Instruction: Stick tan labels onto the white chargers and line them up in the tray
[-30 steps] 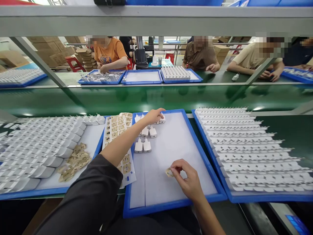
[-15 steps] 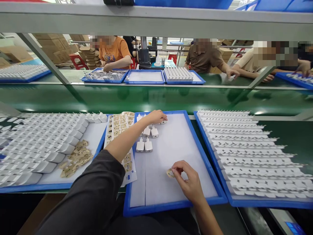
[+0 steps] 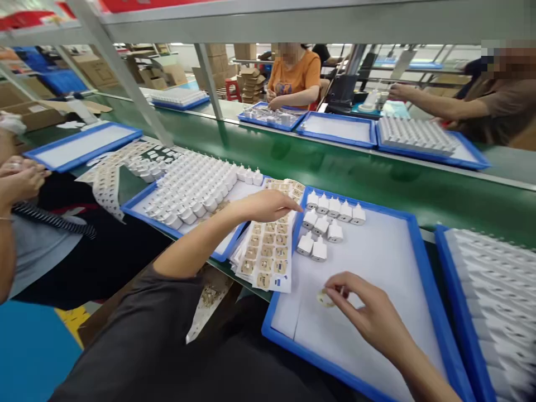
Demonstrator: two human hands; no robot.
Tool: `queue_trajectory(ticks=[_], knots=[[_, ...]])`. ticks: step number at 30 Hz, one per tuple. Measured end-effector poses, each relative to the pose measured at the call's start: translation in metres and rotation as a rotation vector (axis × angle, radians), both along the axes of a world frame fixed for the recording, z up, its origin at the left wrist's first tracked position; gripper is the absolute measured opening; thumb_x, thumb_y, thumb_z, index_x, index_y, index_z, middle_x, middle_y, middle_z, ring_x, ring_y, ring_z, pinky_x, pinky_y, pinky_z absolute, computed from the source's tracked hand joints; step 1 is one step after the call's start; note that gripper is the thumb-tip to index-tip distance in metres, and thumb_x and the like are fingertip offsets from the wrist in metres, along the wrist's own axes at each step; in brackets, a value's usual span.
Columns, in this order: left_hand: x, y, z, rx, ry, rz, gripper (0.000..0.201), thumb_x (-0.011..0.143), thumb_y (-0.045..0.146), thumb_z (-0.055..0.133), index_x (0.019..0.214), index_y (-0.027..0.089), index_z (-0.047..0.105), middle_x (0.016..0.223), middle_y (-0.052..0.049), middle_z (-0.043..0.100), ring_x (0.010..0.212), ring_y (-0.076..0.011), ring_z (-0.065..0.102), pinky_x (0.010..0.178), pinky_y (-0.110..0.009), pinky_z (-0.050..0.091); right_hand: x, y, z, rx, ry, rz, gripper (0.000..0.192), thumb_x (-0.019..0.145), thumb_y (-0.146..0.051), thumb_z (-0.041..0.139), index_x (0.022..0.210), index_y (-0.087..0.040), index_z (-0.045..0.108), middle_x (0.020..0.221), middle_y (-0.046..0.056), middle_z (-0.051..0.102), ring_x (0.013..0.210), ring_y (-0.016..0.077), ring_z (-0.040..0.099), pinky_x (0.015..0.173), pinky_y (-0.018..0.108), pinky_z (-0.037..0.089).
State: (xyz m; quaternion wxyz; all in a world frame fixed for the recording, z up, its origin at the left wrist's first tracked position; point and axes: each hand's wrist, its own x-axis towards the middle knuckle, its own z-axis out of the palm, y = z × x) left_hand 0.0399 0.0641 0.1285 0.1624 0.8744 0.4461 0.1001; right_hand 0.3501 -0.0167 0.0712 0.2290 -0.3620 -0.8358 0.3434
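My right hand (image 3: 371, 312) pinches a small tan-backed sticker (image 3: 324, 299) between thumb and fingers, above the white liner of a blue-rimmed tray (image 3: 276, 329). In that tray's far left part stand several white charger plugs (image 3: 319, 249) in short rows. My left hand (image 3: 272, 205) reaches across the sticker sheets (image 3: 268, 251), fingers stretched out and nothing visible in them. Its fingertips are near the tray's left rim. These sheets carry rows of tan stickers and lie between two trays.
On the left, another blue tray (image 3: 224, 255) holds many white chargers (image 3: 196, 184). A further tray of white pieces (image 3: 489, 301) stands on the right. Across the green belt (image 3: 268, 148) are more trays and co-workers. A person's hands (image 3: 20, 176) show at far left.
The view has swung left. My left hand has left the far charger row and moved left over the sticker sheets. My right hand still holds the sticker over the tray.
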Motion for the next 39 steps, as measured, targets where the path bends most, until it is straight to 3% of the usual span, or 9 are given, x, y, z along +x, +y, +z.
queue_trajectory(ticks=[3, 6, 9, 12, 16, 20, 24, 29, 39], knots=[[-0.051, -0.034, -0.010, 0.032, -0.009, 0.261, 0.040, 0.096, 0.019, 0.040, 0.125, 0.020, 0.067, 0.128, -0.004, 0.070, 0.116, -0.0233, 0.065, 0.098, -0.034, 0.050, -0.071, 0.035, 0.007, -0.007, -0.014, 0.211, 0.012, 0.094, -0.024, 0.056, 0.088, -0.023, 0.066, 0.079, 0.002, 0.071, 0.068, 0.0167, 0.064, 0.065, 0.028, 0.051], [-0.084, -0.058, -0.024, 0.142, -0.143, 0.472, 0.038, 0.096, 0.022, 0.039, 0.121, 0.019, 0.069, 0.119, -0.005, 0.073, 0.108, -0.0229, 0.069, 0.093, -0.034, 0.053, -0.160, 0.067, -0.002, -0.018, -0.004, 0.214, 0.009, 0.088, -0.015, 0.062, 0.082, -0.021, 0.065, 0.080, 0.001, 0.073, 0.071, 0.0163, 0.067, 0.069, 0.027, 0.052], [-0.101, -0.074, -0.032, 0.250, -0.232, 0.552, 0.036, 0.096, 0.023, 0.041, 0.116, 0.017, 0.070, 0.113, -0.007, 0.075, 0.102, -0.0226, 0.070, 0.089, -0.034, 0.054, -0.236, 0.088, -0.020, 0.001, -0.008, 0.188, 0.010, 0.087, -0.011, 0.061, 0.091, -0.018, 0.067, 0.085, 0.004, 0.075, 0.077, 0.0173, 0.069, 0.073, 0.028, 0.053], [-0.109, -0.085, -0.040, 0.288, -0.235, 0.563, 0.033, 0.096, 0.023, 0.043, 0.113, 0.017, 0.070, 0.110, -0.008, 0.075, 0.100, -0.0228, 0.070, 0.088, -0.034, 0.053, -0.268, 0.095, -0.030, 0.036, -0.030, 0.216, 0.021, 0.086, -0.003, 0.056, 0.094, -0.017, 0.070, 0.089, 0.005, 0.075, 0.080, 0.0180, 0.069, 0.077, 0.030, 0.053], [-0.104, -0.099, -0.060, 0.274, -0.246, 0.519, 0.029, 0.097, 0.025, 0.046, 0.113, 0.020, 0.069, 0.110, -0.007, 0.073, 0.102, -0.0221, 0.069, 0.090, -0.034, 0.053, -0.232, 0.090, -0.023, 0.131, -0.024, 0.300, 0.028, 0.089, -0.002, 0.052, 0.100, -0.019, 0.071, 0.111, 0.008, 0.072, 0.103, 0.0215, 0.065, 0.093, 0.036, 0.049], [-0.073, -0.118, -0.086, 0.166, -0.248, 0.360, 0.019, 0.097, 0.028, 0.053, 0.104, 0.020, 0.069, 0.103, -0.007, 0.072, 0.098, -0.0211, 0.066, 0.088, -0.033, 0.052, -0.153, 0.068, -0.019, 0.174, -0.079, 0.411, 0.016, 0.092, -0.013, 0.058, 0.100, -0.019, 0.070, 0.099, 0.008, 0.072, 0.095, 0.0242, 0.065, 0.084, 0.038, 0.052], [-0.039, -0.133, -0.102, 0.121, -0.183, 0.223, 0.022, 0.093, 0.040, 0.062, 0.099, 0.020, 0.069, 0.101, -0.008, 0.071, 0.098, -0.0229, 0.063, 0.084, -0.034, 0.051, -0.104, 0.033, -0.036, 0.330, -0.152, 0.418, 0.014, 0.095, -0.024, 0.061, 0.106, -0.019, 0.067, 0.105, 0.009, 0.071, 0.097, 0.0257, 0.063, 0.084, 0.041, 0.051], [-0.020, -0.132, -0.123, 0.170, -0.044, 0.073, 0.061, 0.086, 0.055, 0.067, 0.137, 0.024, 0.054, 0.149, -0.010, 0.050, 0.139, -0.0326, 0.042, 0.116, -0.052, 0.033, -0.092, 0.009, -0.053, 0.429, -0.194, 0.306, 0.029, 0.089, -0.033, 0.071, 0.111, -0.015, 0.065, 0.113, 0.013, 0.068, 0.105, 0.0298, 0.060, 0.089, 0.046, 0.050], [0.003, -0.129, -0.127, 0.168, -0.028, 0.052, 0.071, 0.092, 0.064, 0.051, 0.149, 0.023, 0.042, 0.153, -0.010, 0.046, 0.143, -0.0285, 0.041, 0.122, -0.049, 0.024, -0.074, 0.009, -0.048, 0.470, -0.222, 0.261, 0.022, 0.090, -0.027, 0.068, 0.110, -0.018, 0.067, 0.115, 0.013, 0.067, 0.109, 0.0309, 0.060, 0.091, 0.048, 0.051]])
